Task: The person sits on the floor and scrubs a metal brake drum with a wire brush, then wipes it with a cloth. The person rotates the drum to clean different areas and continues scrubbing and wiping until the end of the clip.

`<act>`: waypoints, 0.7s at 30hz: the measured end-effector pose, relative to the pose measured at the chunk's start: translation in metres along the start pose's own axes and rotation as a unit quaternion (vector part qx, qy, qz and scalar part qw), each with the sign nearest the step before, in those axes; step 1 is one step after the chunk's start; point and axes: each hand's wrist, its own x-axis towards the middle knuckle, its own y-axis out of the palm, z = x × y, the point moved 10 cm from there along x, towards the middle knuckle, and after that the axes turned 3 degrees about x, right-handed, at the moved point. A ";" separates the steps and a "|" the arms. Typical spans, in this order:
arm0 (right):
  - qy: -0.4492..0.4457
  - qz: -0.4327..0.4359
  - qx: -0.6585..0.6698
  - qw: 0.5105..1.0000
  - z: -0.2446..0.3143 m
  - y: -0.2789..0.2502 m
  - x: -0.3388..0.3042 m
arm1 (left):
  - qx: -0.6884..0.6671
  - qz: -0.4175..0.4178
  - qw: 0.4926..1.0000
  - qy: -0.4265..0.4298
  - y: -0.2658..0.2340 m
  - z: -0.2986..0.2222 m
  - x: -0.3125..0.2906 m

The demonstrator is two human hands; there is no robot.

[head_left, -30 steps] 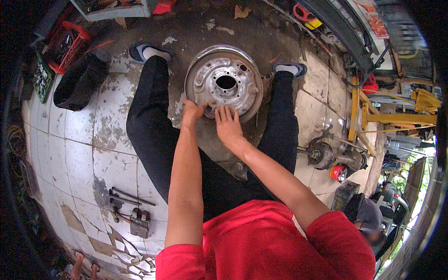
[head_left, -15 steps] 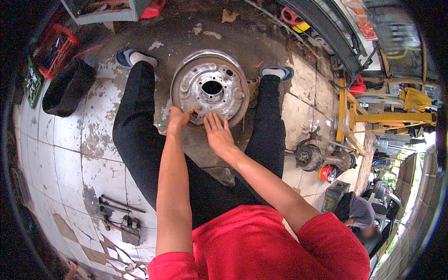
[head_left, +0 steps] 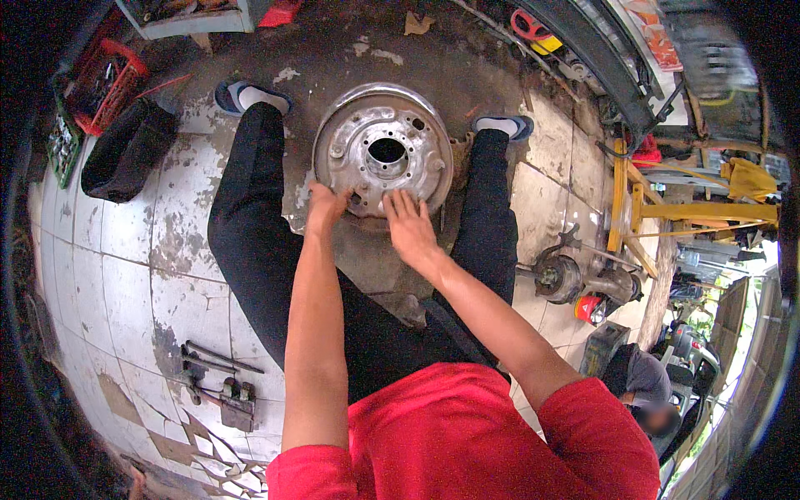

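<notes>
Between my spread legs a round brake drum (head_left: 333, 125) sits on the floor. A bare metal backing plate (head_left: 429, 150) with a central hole and several small bolt holes covers its face. At the near left rim my left hand (head_left: 327, 207) grips the edge, its thumb over the plate and its other fingers round the outside, partly hidden. My right hand (head_left: 410, 227) rests with its fingers stretched out on the near part of the plate, right of the left hand.
Left stand a dark bin (head_left: 125, 158) and a red crate (head_left: 104, 87); metal tools (head_left: 221, 383) lie on the tiles nearer me. At right are an axle part (head_left: 560, 279), a red can (head_left: 589, 309) and a yellow frame (head_left: 700, 211). Another person (head_left: 646, 379) crouches at the lower right.
My right hand has slid a little to the right and forward over the plate. The left hand stays at the near left rim. The whole view has shifted slightly.
</notes>
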 end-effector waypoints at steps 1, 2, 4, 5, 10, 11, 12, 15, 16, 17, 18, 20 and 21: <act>0.017 -0.012 0.016 1.000 -0.008 -0.003 0.008 | -0.005 -0.003 1.000 0.002 -0.002 -0.004 -0.001; 0.033 -0.025 0.032 0.999 -0.015 -0.006 0.013 | -0.007 -0.001 1.000 -0.001 -0.003 -0.007 -0.002; 0.038 -0.010 -0.004 0.999 -0.012 0.000 0.019 | -0.009 0.002 1.000 -0.006 -0.005 -0.010 -0.003; 0.035 -0.002 -0.026 0.999 -0.007 0.003 0.017 | 0.001 0.006 1.000 0.001 -0.004 -0.013 -0.005; -0.048 -0.027 -0.057 0.997 0.013 0.006 0.002 | 0.054 -0.003 0.998 0.033 -0.002 -0.009 0.002; -0.054 -0.013 -0.043 0.998 0.008 0.007 0.003 | 0.034 -0.005 0.999 0.033 -0.001 -0.003 0.004; -0.021 0.002 -0.020 1.000 0.004 0.002 0.007 | 0.012 -0.008 0.999 0.032 0.001 0.006 0.008; 0.084 0.009 0.040 0.996 -0.017 -0.014 0.013 | 0.003 0.000 1.000 0.009 0.001 0.004 0.007; 0.098 0.012 0.030 0.995 -0.017 -0.009 0.015 | 0.010 0.006 1.000 -0.003 0.001 0.000 0.004; 0.111 0.016 0.021 0.993 -0.013 -0.004 0.018 | 0.010 0.006 1.000 0.000 0.000 -0.008 0.002; 0.123 0.019 0.012 0.992 -0.008 0.000 0.021 | 0.010 0.004 1.000 0.002 0.000 -0.010 0.002; 0.055 0.012 -0.016 0.998 0.019 0.004 0.014 | 0.006 0.003 1.000 0.010 -0.001 -0.014 0.002; 0.022 0.015 -0.023 0.999 0.030 0.007 0.009 | 0.001 0.000 1.000 0.012 -0.002 -0.008 0.004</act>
